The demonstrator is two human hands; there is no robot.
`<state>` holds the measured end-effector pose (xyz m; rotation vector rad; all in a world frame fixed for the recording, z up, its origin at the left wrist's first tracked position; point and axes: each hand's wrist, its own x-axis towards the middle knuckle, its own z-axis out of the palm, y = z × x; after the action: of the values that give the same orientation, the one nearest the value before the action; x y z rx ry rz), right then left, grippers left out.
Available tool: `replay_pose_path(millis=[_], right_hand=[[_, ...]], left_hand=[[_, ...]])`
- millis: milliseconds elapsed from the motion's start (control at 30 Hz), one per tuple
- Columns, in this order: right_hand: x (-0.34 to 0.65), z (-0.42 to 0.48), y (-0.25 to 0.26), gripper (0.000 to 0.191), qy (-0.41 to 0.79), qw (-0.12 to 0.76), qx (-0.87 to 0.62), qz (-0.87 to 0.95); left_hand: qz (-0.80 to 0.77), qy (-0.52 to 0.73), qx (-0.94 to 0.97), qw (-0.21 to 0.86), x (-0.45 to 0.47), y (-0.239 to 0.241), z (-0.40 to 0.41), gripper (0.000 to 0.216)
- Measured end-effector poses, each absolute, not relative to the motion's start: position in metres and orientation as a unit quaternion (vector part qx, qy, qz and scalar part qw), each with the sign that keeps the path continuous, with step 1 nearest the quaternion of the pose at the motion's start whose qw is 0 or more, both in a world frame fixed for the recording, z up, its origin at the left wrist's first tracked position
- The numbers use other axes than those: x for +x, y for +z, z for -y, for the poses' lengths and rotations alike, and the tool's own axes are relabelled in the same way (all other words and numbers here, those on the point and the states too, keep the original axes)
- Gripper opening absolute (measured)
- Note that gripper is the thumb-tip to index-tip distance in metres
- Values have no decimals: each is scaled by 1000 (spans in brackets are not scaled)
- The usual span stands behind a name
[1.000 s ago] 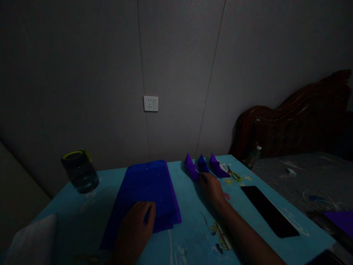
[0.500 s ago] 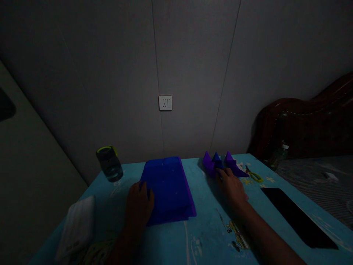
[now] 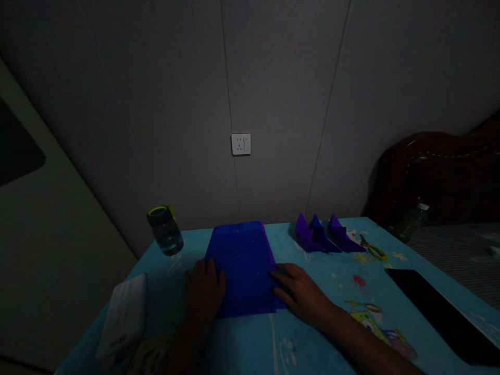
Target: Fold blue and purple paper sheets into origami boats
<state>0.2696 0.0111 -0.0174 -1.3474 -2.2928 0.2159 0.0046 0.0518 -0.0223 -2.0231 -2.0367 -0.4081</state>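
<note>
A stack of blue sheets [image 3: 244, 265] with purple edges showing lies flat on the table. My left hand [image 3: 205, 289] rests on its left edge, fingers spread. At the right edge, my right hand [image 3: 299, 291] touches the sheets with its fingers apart, gripping nothing. Folded paper boats stand behind it near the wall: a purple one [image 3: 305, 237], a blue one [image 3: 321, 237] and another purple one [image 3: 341, 237].
A dark water bottle [image 3: 166, 232] stands at the back left. Nearer lies a white packet [image 3: 123, 312]. Scissors with yellow-green handles [image 3: 377, 253] and a long black sheet [image 3: 441, 310] lie on the right of the patterned blue tablecloth [image 3: 312, 346].
My right hand has left the paper boats and come back leftward to the right edge of the sheets. My left hand stays on the left edge. The view has shifted slightly.
</note>
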Motion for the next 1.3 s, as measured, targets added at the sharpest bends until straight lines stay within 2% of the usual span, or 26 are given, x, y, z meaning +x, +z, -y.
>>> replay_pose_path(millis=[167, 333, 467, 567, 700, 800, 900, 1000, 1100, 1200, 1300], right_hand=[[275, -7, -11, 40, 105, 184, -474, 854], [281, -8, -10, 41, 128, 181, -474, 852], [281, -9, -9, 42, 139, 174, -478, 850], [281, -9, -6, 42, 146, 174, -477, 849], [283, -10, -1, 40, 167, 183, -475, 844], [284, -9, 0, 38, 195, 194, -462, 843], [284, -9, -3, 35, 214, 204, -450, 842], [285, -10, -5, 33, 216, 244, -464, 824], [291, -14, -6, 38, 218, 327, -495, 775], [299, -19, -4, 46, 232, 411, -527, 706], [302, -20, 0, 60, 328, 475, -520, 630]], left_hand=[[686, -139, -703, 126, 5, -18, -49, 45], [696, -144, -697, 98, 6, -15, -49, 43], [693, -210, -686, 61, 5, -9, -52, 42], [680, -327, -656, -17, 0, 1, -55, 44], [669, -455, -556, -190, -9, 13, -60, 49], [655, -475, -519, -275, -13, 16, -61, 45], [641, -444, -542, -314, -11, 14, -60, 35], [623, -435, -569, -314, -4, 12, -58, 34], [605, -458, -574, -308, 3, 11, -55, 42], [568, -480, -556, -371, 10, 10, -50, 52], [562, -483, -520, -425, 19, 6, -46, 53]])
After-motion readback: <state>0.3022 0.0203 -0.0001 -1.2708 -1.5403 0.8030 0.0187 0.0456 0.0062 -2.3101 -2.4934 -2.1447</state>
